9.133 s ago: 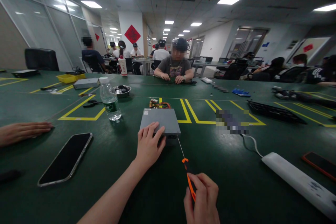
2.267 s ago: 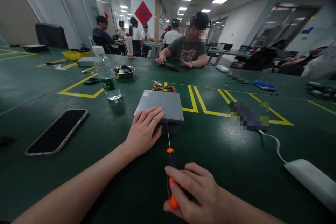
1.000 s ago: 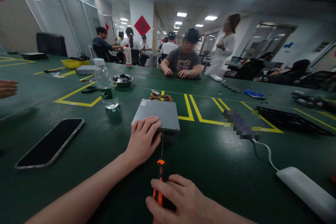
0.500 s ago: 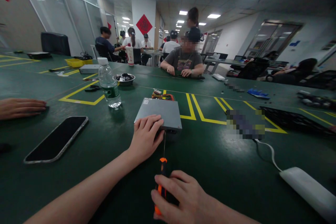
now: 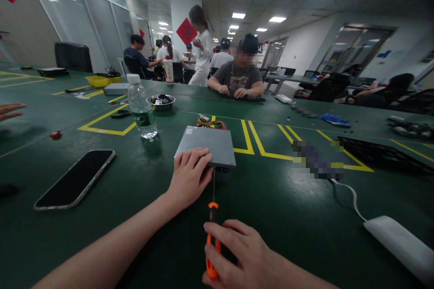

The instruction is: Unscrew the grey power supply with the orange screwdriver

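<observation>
A grey metal computer power supply (image 5: 212, 142) lies on the green table in front of me, its bundle of coloured wires (image 5: 212, 123) at the far side. My left hand (image 5: 190, 175) grips its near left corner, fingers over the top and thumb at the front edge. Between the fingers and thumb of my right hand (image 5: 242, 253) is the orange and black handle of a screwdriver (image 5: 213, 214). Its thin shaft points away from me to the front face of the power supply, where the tip is hidden under the edge.
Left of me are a phone (image 5: 76, 179), a water bottle (image 5: 142, 113), a metal bowl of small parts (image 5: 162, 102) and another person's hand (image 5: 10, 110). A white power strip (image 5: 400, 244) with a cable and a black mesh panel (image 5: 383, 156) lie right. Someone sits opposite (image 5: 237, 74).
My right hand and the screwdriver handle have shifted slightly right. The other person's hand at left has drawn back, uncovering a small red object. A person in white has walked leftward behind.
</observation>
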The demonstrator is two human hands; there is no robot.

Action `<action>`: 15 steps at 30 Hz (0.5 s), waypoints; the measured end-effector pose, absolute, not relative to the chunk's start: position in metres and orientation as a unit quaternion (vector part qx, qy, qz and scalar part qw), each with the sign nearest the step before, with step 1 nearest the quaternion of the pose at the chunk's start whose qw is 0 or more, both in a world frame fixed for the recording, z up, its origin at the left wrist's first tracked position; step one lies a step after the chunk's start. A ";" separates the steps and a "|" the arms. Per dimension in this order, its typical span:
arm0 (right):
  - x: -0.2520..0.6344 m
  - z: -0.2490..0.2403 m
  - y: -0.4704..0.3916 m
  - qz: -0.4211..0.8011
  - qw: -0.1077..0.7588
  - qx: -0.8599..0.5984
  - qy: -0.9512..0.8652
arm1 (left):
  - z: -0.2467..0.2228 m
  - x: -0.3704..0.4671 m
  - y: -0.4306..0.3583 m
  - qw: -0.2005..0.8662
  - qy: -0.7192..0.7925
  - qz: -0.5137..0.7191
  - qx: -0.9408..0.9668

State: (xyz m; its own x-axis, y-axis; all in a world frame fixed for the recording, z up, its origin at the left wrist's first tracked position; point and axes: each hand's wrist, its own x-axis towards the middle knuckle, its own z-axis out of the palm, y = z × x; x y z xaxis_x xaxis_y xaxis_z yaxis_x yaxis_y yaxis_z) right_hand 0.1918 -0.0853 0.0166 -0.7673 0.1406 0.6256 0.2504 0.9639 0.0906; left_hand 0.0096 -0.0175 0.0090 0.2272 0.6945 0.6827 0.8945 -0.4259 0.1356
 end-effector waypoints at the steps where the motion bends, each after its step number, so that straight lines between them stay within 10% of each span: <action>1: 0.193 0.015 -0.085 -0.081 0.332 -0.101 -0.934 | 0.009 0.010 -0.017 0.144 -0.515 -0.348 -0.770; 15: 0.196 0.025 -0.084 -0.084 0.356 -0.081 -0.927 | 0.008 0.010 -0.018 0.143 -0.518 -0.345 -0.769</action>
State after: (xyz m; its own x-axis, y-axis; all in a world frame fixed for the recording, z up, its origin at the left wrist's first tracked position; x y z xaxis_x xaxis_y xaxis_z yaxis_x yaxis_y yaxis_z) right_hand 0.1960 -0.0838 0.0247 -0.7333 0.0907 0.6738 0.2110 0.9725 0.0987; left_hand 0.0097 -0.0176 0.0084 0.2247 0.6983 0.6796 0.8964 -0.4217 0.1370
